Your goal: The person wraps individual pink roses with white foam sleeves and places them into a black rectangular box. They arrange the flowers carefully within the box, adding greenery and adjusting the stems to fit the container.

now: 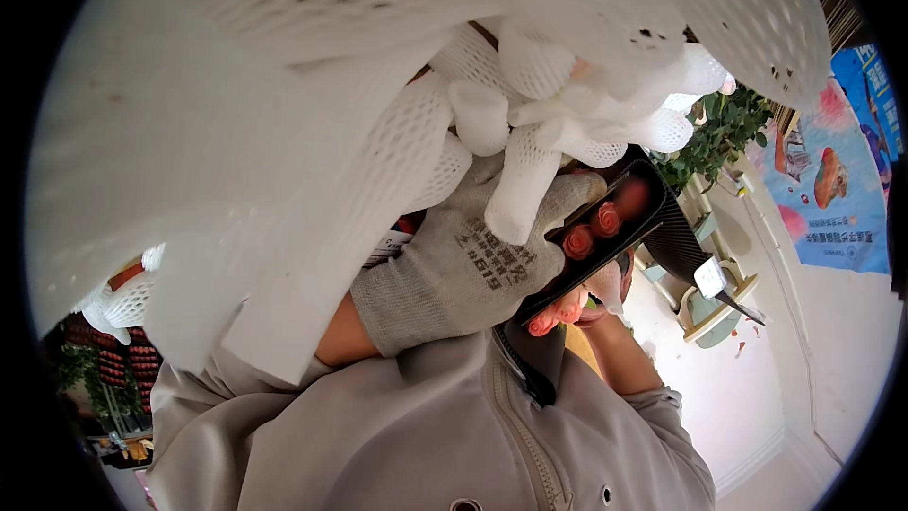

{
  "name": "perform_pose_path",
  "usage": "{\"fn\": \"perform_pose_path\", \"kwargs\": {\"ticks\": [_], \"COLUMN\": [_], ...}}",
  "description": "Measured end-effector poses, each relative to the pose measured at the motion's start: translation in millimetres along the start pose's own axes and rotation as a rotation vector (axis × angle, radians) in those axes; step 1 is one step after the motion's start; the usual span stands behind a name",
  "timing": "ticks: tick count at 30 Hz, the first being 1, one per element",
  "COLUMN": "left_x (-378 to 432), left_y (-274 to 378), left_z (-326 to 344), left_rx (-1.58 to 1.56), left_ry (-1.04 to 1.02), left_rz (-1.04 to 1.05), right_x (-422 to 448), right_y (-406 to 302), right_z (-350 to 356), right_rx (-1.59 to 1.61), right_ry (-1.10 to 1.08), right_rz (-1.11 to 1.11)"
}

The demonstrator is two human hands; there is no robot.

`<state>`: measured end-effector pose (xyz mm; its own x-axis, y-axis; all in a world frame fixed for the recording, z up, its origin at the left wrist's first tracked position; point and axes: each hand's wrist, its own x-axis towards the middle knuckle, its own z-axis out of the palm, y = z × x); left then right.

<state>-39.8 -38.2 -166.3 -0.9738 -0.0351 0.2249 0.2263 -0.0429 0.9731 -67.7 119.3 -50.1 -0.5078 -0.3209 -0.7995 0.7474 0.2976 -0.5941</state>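
Observation:
My left hand [454, 270], in a grey knit glove with printing on its back, curls over the edge of a black corrugated board wrap [603, 255]. Coral-pink roses [578, 241] sit in rows inside this wrap, and more roses [557, 312] show beneath its lower edge. Across my left fingers lies a white foam-net sleeve [521, 191]. My right hand [606, 287] is at the underside of the wrap, beside the lower roses. Most of its fingers are hidden, so its grip is unclear. Several white foam-net sleeves [535, 60] crowd just beyond my left hand.
A large white foam-net sheet [213, 177], close to the camera, covers the upper left. Green leaves [723, 131] and a blue poster [830, 191] are at the right. Dark red bundles [117, 351] show at the lower left. A printed label [386, 248] lies by my left wrist.

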Motion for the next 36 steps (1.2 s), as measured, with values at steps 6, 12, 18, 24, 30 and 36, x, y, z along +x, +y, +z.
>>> {"fn": "perform_pose_path", "kwargs": {"ticks": [6, 12, 18, 24, 30, 36], "left_x": [3, 4, 18, 23, 7, 8], "left_y": [11, 19, 72, 165, 166, 174], "left_z": [-9, -12, -52, -44, 31, 21], "left_rx": [-0.117, -0.046, 0.206, 0.387, 1.041, 1.083], "left_ry": [-0.09, -0.138, -0.16, -0.692, -0.845, -0.897], "left_rz": [-0.148, -0.162, -0.249, 0.034, 0.207, 0.247], "right_x": [5, -4, -40, -45, -50, -60], "right_y": [-8, -19, 21, 37, 11, 24], "right_z": [0, -17, -68, -69, -53, -50], "right_rx": [-0.477, -1.471, -1.573, -1.562, -1.604, -1.643], "right_ry": [0.017, 0.101, 0.316, 0.481, 0.421, 0.514], "right_rz": [-0.196, -0.618, -0.684, -0.718, -0.537, -0.691]}}
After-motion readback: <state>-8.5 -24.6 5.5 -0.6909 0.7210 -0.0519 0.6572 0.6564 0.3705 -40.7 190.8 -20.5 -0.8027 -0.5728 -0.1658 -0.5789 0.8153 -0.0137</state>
